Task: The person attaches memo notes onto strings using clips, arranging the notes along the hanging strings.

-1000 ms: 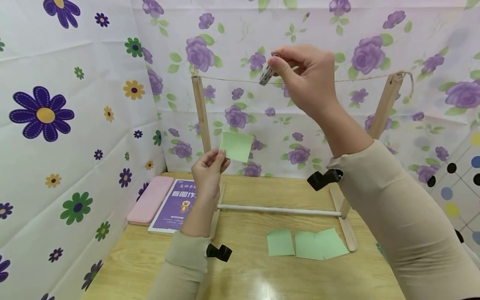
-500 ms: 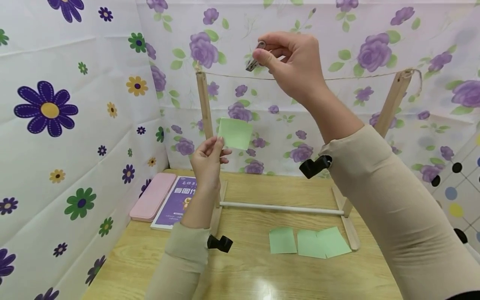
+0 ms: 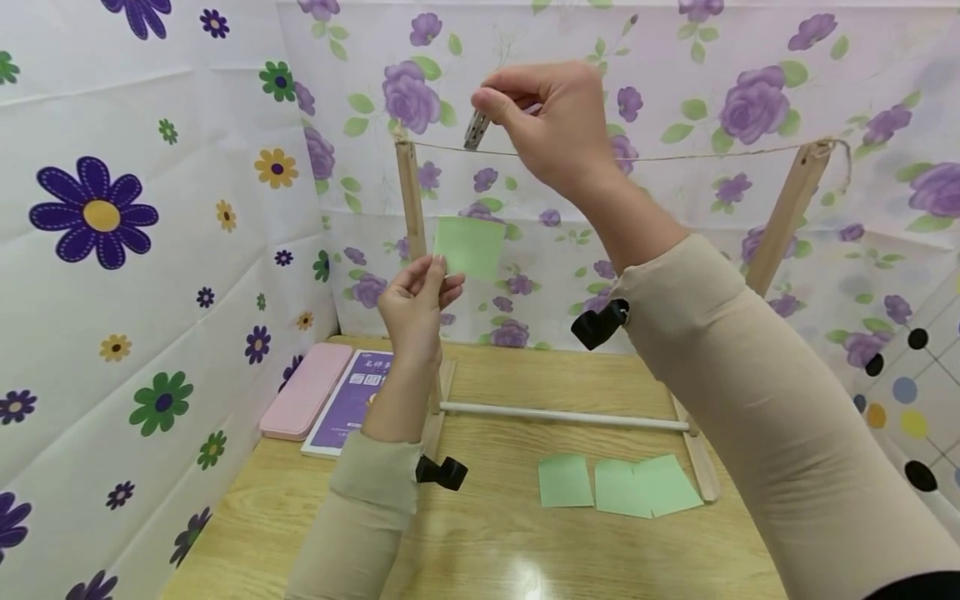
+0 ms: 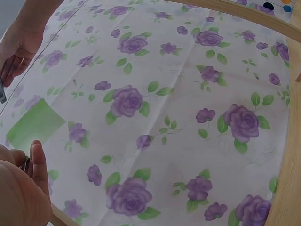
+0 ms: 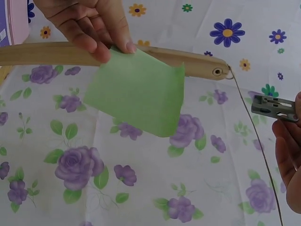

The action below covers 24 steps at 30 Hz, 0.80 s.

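My left hand (image 3: 415, 302) pinches a green paper square (image 3: 469, 247) by its lower left corner and holds it up below the string. Above, my right hand (image 3: 555, 125) grips a grey clothespin (image 3: 476, 131) between thumb and fingers, its tip pointing down close to the string (image 3: 498, 153). The right wrist view shows the clothespin (image 5: 273, 107) beside the string (image 5: 249, 110), near the wooden post (image 5: 202, 65). In that view the paper (image 5: 141, 92) hangs from the left fingers, one edge slightly curled.
A white rod (image 3: 562, 415) joins the frame's two wooden posts (image 3: 783, 217) near the table. Several green paper squares (image 3: 566, 481) lie on the wooden table (image 3: 480, 533) at front right. A pink case (image 3: 307, 390) and a purple book (image 3: 348, 404) lie at left.
My right hand has moved left along the string with the clothespin, toward the left post. My left hand has raised the green paper square closer to the string.
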{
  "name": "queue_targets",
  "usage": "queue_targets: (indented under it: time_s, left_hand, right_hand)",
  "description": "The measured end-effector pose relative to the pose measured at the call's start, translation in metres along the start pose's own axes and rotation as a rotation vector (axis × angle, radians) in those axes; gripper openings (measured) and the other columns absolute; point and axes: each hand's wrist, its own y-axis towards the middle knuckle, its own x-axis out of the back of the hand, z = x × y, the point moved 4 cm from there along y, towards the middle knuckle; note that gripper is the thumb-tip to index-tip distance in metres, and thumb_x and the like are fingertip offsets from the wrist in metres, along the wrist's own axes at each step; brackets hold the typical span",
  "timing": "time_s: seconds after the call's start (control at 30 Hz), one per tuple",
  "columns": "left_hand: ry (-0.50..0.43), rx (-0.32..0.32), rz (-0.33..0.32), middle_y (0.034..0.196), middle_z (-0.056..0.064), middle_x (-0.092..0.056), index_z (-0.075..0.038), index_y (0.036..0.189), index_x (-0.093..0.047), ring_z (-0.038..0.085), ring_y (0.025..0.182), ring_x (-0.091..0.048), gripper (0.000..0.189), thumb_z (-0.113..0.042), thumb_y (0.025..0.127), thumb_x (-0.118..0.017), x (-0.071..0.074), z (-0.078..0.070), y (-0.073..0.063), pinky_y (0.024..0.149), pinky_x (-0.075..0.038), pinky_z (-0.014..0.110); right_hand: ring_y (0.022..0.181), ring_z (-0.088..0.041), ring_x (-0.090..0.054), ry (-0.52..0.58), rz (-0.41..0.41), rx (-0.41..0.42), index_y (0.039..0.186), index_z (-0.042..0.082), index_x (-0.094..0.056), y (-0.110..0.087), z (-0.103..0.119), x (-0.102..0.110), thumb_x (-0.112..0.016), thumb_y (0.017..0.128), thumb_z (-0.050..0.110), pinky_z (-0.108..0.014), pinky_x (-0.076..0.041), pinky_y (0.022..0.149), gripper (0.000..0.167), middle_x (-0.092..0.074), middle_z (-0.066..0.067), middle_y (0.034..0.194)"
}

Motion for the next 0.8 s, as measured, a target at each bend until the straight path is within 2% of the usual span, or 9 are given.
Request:
queue_targets:
  time_s: [0.23, 0.37, 0.6, 0.8]
  left_hand:
    - [-0.005, -0.008, 0.011, 0.092, 0.011, -0.069, 0.002, 0.106, -0.068, 0.016, 0.073, -0.074, 0.018, -0.013, 0.096, -0.072, 0.0, -0.007, 0.004, 0.072, -0.064, 0.027]
    - [-0.029, -0.021, 0.021, 0.09, 0.011, -0.068, 0.002, 0.104, -0.068, 0.016, 0.072, -0.073, 0.017, -0.012, 0.096, -0.072, -0.003, -0.011, 0.008, 0.073, -0.064, 0.027]
    - [-0.079, -0.016, -0.016, 0.091, 0.014, -0.07, 0.001, 0.103, -0.07, 0.018, 0.071, -0.073, 0.014, -0.01, 0.095, -0.072, -0.007, -0.014, 0.012, 0.072, -0.064, 0.028]
    - [-0.089, -0.027, -0.026, 0.091, 0.014, -0.07, 0.001, 0.103, -0.07, 0.018, 0.071, -0.073, 0.015, -0.011, 0.095, -0.073, -0.007, -0.019, 0.015, 0.072, -0.064, 0.028]
  right_hand:
    - [0.076, -0.009, -0.066, -0.02, 0.012, 0.013, 0.099, 0.007, -0.081, 0.004, 0.003, -0.015, -0.07, 0.096, 0.028, -0.018, -0.055, 0.073, 0.024, -0.077, -0.004, 0.091]
    - [0.067, -0.007, -0.062, -0.02, -0.006, 0.015, 0.098, 0.007, -0.082, 0.005, 0.002, -0.019, -0.07, 0.096, 0.027, -0.017, -0.051, 0.066, 0.023, -0.077, -0.005, 0.089]
    - [0.059, -0.004, -0.056, -0.013, -0.011, -0.01, 0.097, 0.009, -0.082, 0.004, 0.0, -0.022, -0.073, 0.094, 0.025, -0.016, -0.046, 0.06, 0.019, -0.077, -0.008, 0.086]
    - [0.062, -0.006, -0.059, -0.021, 0.009, -0.023, 0.097, 0.009, -0.082, 0.004, 0.0, -0.025, -0.073, 0.095, 0.026, -0.015, -0.048, 0.061, 0.019, -0.077, -0.01, 0.085]
